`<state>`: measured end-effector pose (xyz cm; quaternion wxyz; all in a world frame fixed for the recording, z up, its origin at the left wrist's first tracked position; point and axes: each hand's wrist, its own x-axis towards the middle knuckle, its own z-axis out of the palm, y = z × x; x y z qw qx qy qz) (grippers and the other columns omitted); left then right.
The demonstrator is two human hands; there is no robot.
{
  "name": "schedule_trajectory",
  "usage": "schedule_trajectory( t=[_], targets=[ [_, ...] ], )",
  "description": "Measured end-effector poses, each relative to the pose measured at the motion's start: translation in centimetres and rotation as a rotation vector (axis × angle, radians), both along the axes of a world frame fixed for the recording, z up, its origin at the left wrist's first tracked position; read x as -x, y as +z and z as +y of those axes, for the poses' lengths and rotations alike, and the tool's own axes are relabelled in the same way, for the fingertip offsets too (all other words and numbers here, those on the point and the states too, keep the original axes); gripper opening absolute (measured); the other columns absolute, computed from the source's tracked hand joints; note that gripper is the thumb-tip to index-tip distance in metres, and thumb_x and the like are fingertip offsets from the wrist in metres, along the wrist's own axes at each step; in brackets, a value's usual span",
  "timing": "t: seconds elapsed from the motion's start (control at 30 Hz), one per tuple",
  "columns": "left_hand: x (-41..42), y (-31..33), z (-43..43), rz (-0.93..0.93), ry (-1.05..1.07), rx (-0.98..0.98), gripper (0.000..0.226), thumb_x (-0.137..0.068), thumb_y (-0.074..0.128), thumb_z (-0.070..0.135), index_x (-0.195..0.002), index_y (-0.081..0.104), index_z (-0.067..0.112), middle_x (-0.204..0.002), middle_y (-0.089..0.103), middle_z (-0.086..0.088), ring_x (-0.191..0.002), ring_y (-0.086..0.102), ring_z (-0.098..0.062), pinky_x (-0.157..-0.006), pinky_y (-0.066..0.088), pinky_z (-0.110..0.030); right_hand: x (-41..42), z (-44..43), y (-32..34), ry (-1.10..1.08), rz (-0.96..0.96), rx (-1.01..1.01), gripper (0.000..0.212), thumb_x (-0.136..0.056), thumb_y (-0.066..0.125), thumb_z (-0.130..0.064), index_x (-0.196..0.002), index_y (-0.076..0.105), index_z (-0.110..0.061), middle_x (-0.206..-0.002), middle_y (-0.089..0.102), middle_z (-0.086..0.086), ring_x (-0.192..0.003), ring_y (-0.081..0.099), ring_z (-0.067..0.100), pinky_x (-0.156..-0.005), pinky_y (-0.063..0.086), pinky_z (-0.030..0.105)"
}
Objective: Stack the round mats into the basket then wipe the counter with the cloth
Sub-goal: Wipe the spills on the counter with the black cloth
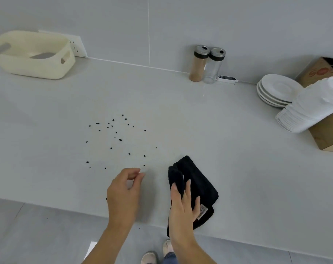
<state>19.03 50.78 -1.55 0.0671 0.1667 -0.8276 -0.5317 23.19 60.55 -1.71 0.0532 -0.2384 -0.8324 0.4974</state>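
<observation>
A cream basket [47, 70] stands at the far left of the counter [181, 119], with something grey and round lying inside it. Several small black crumbs [120, 139] are scattered over the counter's middle. A folded black cloth [198, 180] lies near the front edge. My right hand [182, 206] rests on the cloth and grips its left fold. My left hand [123, 189] hovers left of the cloth, fingers loosely curled with the thumb and forefinger tips close, holding nothing I can see.
Two spice jars [207, 63] and a small white thermometer [226, 78] stand against the back wall. A stack of white plates [276, 90], a pile of white paper items [312, 109] and a cardboard box [325, 138] fill the right side. A wall socket [79, 47] sits behind the basket.
</observation>
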Motion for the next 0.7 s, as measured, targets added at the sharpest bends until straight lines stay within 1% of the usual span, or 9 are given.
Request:
schedule_trajectory(
  t=[0.07, 0.2, 0.23, 0.27, 0.33, 0.47, 0.57, 0.63, 0.7],
  targets=[
    [0.0, 0.6, -0.9, 0.015, 0.043, -0.014, 0.011, -0.083, 0.065, 0.022, -0.073, 0.062, 0.019, -0.069, 0.065, 0.009, -0.077, 0.060, -0.012, -0.063, 0.040, -0.021, 0.5, -1.2, -1.0, 0.064, -0.031, -0.207, 0.040, -0.078, 0.025, -0.011, -0.110, 0.046, -0.024, -0.133, 0.055, 0.008, -0.133, 0.025, 0.013, -0.110, 0.006, 0.038],
    [0.0, 1.6, -2.4, 0.045, 0.132, 0.002, 0.018, -0.087, 0.059, 0.026, -0.073, 0.054, 0.017, -0.060, 0.061, 0.003, -0.066, 0.059, -0.005, -0.057, 0.039, -0.027, 1.2, -3.1, -2.1, 0.076, -0.021, -0.359, 0.051, -0.099, 0.005, -0.034, -0.143, 0.025, -0.018, -0.155, 0.006, 0.004, -0.143, -0.007, 0.014, -0.104, -0.023, 0.043],
    [0.0, 1.7, -2.9, 0.040, 0.154, -0.011, 0.019, -0.088, 0.058, 0.027, -0.074, 0.054, 0.015, -0.063, 0.062, 0.000, -0.066, 0.059, -0.001, -0.057, 0.039, -0.027, 1.7, -3.9, -2.3, 0.092, -0.045, -0.370, 0.046, -0.099, 0.013, -0.029, -0.142, 0.026, -0.022, -0.157, 0.007, 0.004, -0.142, -0.003, 0.010, -0.064, 0.053, 0.048],
    [0.1, 1.9, -3.3, 0.039, 0.176, -0.031, 0.019, -0.089, 0.056, 0.027, -0.075, 0.053, 0.014, -0.066, 0.063, -0.003, -0.064, 0.058, 0.001, -0.057, 0.040, -0.028, 2.0, -4.8, -2.2, 0.137, -0.128, -0.315, 0.045, -0.099, 0.020, -0.026, -0.144, 0.023, -0.027, -0.158, 0.002, -0.002, -0.139, -0.009, 0.004, -0.043, -0.024, -0.005],
    [0.1, 2.0, -4.2, 0.047, 0.216, -0.064, 0.019, -0.089, 0.056, 0.027, -0.075, 0.053, 0.014, -0.068, 0.063, -0.006, -0.063, 0.058, 0.002, -0.055, 0.043, -0.028, 2.6, -6.2, -1.2, 0.241, -0.333, -0.085, 0.049, -0.099, 0.023, -0.033, -0.146, 0.008, -0.037, -0.152, -0.018, -0.018, -0.131, -0.025, -0.003, -0.084, -0.043, 0.020],
    [-0.8, 2.5, -5.5, 0.019, 0.244, -0.065, 0.017, -0.090, 0.055, 0.022, -0.074, 0.055, 0.015, -0.064, 0.062, -0.004, -0.062, 0.057, -0.001, -0.052, 0.044, -0.010, 2.4, -4.9, -0.6, 0.431, -0.389, -0.077, 0.055, -0.092, 0.007, -0.054, -0.139, -0.019, -0.040, -0.151, -0.022, -0.019, -0.127, -0.028, -0.006, -0.112, -0.017, 0.039],
    [-2.2, 2.7, -5.1, -0.144, 0.091, -0.150, 0.023, -0.082, 0.061, 0.043, -0.078, 0.059, 0.021, -0.065, 0.063, -0.002, -0.060, 0.058, -0.009, -0.063, 0.049, -0.025, 1.9, -3.2, -0.3, 0.601, -0.412, -0.278, 0.083, -0.063, -0.016, -0.075, -0.135, -0.028, -0.035, -0.151, -0.029, -0.013, -0.124, -0.032, -0.005, -0.113, -0.012, 0.038],
    [-3.0, 2.8, -3.7, -0.318, -0.036, -0.206, 0.035, -0.070, 0.064, 0.058, -0.086, 0.059, 0.027, -0.075, 0.065, 0.002, -0.066, 0.061, -0.011, -0.060, 0.048, -0.022, 1.5, -2.6, -0.7, 0.693, -0.341, -0.445, 0.102, -0.055, -0.006, -0.079, -0.146, -0.007, -0.032, -0.152, -0.024, -0.004, -0.133, -0.027, 0.001, -0.111, -0.005, 0.037],
    [-3.1, 2.5, -2.2, -0.396, -0.050, -0.196, 0.033, -0.069, 0.070, 0.048, -0.092, 0.054, 0.029, -0.083, 0.064, 0.004, -0.073, 0.062, -0.013, -0.062, 0.048, -0.024, 1.7, -1.4, -0.7, 0.775, -0.191, -0.629, 0.085, -0.064, 0.023, -0.069, -0.135, 0.045, -0.028, -0.151, 0.030, 0.008, -0.134, 0.018, 0.012, -0.096, 0.018, 0.035]
  ],
)
